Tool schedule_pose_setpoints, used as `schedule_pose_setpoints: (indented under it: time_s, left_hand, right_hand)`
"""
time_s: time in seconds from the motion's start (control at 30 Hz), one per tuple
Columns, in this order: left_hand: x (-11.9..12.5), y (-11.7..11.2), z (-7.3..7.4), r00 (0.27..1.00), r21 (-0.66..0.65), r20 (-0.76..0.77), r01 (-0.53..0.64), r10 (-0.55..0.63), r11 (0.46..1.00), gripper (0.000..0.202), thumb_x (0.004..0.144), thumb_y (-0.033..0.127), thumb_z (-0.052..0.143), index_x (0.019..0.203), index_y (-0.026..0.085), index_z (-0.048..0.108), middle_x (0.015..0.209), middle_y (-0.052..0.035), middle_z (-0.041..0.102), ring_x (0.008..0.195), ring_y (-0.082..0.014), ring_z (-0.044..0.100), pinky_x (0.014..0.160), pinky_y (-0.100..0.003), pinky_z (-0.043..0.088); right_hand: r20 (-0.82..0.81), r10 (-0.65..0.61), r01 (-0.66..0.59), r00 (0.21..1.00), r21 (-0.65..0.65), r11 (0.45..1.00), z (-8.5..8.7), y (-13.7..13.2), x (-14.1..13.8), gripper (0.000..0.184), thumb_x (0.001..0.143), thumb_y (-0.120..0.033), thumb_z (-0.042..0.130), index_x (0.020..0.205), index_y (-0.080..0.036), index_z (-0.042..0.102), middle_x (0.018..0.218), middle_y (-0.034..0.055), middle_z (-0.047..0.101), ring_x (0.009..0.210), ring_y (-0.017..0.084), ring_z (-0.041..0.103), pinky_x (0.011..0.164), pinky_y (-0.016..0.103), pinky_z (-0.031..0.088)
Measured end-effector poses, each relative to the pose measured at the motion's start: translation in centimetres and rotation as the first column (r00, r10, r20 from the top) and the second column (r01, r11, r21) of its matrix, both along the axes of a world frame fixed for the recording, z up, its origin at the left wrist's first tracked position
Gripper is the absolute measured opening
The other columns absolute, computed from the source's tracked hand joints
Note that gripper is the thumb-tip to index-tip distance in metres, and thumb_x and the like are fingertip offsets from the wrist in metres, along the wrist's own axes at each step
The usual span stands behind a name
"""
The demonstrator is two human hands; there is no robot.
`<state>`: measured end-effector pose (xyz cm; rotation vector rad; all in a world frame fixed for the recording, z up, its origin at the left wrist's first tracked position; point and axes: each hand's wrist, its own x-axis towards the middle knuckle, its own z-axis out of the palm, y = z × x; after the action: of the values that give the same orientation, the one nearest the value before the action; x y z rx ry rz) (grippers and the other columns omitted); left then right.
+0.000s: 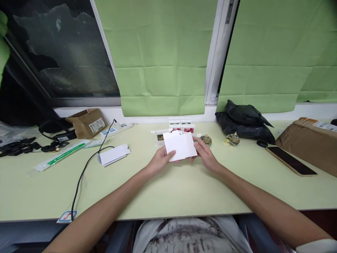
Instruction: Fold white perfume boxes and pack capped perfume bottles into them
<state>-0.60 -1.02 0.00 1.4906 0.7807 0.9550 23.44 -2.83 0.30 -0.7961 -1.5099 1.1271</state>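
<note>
Both my hands hold a flat white cardboard piece (179,145) just above the pale green desk (168,189). My left hand (160,160) grips its lower left edge, thumb on top. My right hand (204,153) grips its right edge with the fingers curled. Behind the piece stand small white boxes with red print (181,125) and an opened small box (159,136). Two round gold-coloured objects (206,140) (232,139) lie to the right of my right hand.
A stack of flat white cards (113,155) and a black cable (86,165) lie at left, with a power strip (116,130), a brown carton (86,123) and black parts (18,146). At right lie a black bag (244,121), a phone (291,160) and a brown parcel (310,140).
</note>
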Motion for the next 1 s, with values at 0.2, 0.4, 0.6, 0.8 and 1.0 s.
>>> schedule_pose_setpoints:
  time_s: [0.2,0.4,0.6,0.8,1.0]
  left_hand:
    - [0.4,-0.6,0.5,0.999,0.024,0.029,-0.045,0.044,0.999,0.063,0.091,0.058,0.072,0.135,0.015,0.057,0.135,-0.0191,0.07,0.108,-0.0332,0.075,0.09,-0.048,0.064]
    - [0.6,-1.4,1.0,0.993,0.13,-0.027,-0.112,0.116,0.985,0.062,0.093,0.061,0.067,0.133,0.016,0.055,0.13,-0.0179,0.072,0.098,-0.0306,0.076,0.08,-0.042,0.063]
    - [0.4,-1.8,0.7,0.982,0.229,-0.106,-0.126,0.153,0.965,0.057,0.098,0.059,0.06,0.136,0.017,0.055,0.118,-0.0141,0.074,0.086,-0.0251,0.073,0.073,-0.036,0.059]
    - [0.2,-2.6,0.5,0.953,0.331,-0.244,-0.09,0.178,0.939,0.054,0.098,0.057,0.06,0.135,0.018,0.06,0.129,-0.0132,0.073,0.112,-0.0323,0.069,0.088,-0.039,0.059]
    - [0.9,-2.3,0.4,0.986,0.231,-0.166,0.017,0.022,0.973,0.065,0.087,0.053,0.077,0.138,0.017,0.062,0.137,-0.0142,0.07,0.122,-0.0346,0.068,0.099,-0.043,0.057]
  right_hand:
    - [-0.037,0.047,-0.047,0.998,0.022,0.999,-0.1,0.1,-0.4,0.06,0.096,-0.06,0.065,0.143,-0.035,0.035,0.103,0.0042,0.068,0.084,0.023,0.071,0.062,0.035,0.061]
    - [-0.064,-0.025,0.032,0.998,0.107,0.994,-0.2,-0.1,-0.6,0.043,0.095,-0.058,0.067,0.109,-0.031,0.036,0.097,0.0,0.059,0.082,0.019,0.066,0.061,0.033,0.061]
    - [-0.057,-0.001,0.008,0.998,0.131,0.991,-0.2,0.1,-0.3,0.035,0.097,-0.054,0.067,0.111,-0.03,0.045,0.095,-0.0003,0.056,0.084,0.018,0.061,0.066,0.033,0.061]
    - [0.126,0.048,-0.055,0.991,0.047,0.997,-1.0,0.2,-0.4,0.045,0.087,-0.052,0.079,0.117,-0.023,0.063,0.092,0.0023,0.062,0.083,0.02,0.061,0.073,0.035,0.057]
    - [0.092,0.08,-0.081,0.993,0.012,0.997,-1.4,0.2,-0.8,0.05,0.085,-0.051,0.08,0.123,-0.021,0.065,0.113,0.0076,0.071,0.099,0.025,0.066,0.083,0.038,0.056]
